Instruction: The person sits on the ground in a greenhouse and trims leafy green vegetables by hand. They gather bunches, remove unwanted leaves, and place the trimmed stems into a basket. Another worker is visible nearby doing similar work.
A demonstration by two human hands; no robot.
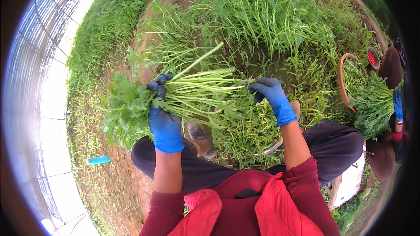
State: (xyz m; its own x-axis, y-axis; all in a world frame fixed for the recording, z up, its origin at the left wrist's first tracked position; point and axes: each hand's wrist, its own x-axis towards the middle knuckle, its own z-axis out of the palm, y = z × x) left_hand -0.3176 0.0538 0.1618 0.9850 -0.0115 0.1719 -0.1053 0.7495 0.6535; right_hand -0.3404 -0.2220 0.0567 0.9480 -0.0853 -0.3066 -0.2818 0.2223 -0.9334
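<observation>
My left hand (165, 124), in a blue glove with dark fingers, is closed around a bunch of leafy greens (200, 88). The bunch lies sideways, its feathery leaves to the left and its pale cut stems spread to the right. One thicker stem (200, 59) sticks up at an angle above the others. At the stem ends my gloved right hand (270, 96) pinches a thin stem tip (245, 81) between thumb and fingers. Below, between my shoes, cut greens (242, 134) litter the ground. A curved metal blade (269, 149), like a sickle's, lies there, partly hidden by my right forearm.
Uncut greens (262, 13) stand ahead, with another row (108, 23) along the translucent greenhouse wall (39, 82). A turquoise bottle (97, 160) lies left. At right, an orange tub (343, 82), a bowl of red items (372, 58) and a co-worker's gloved hand (398, 103) at greens.
</observation>
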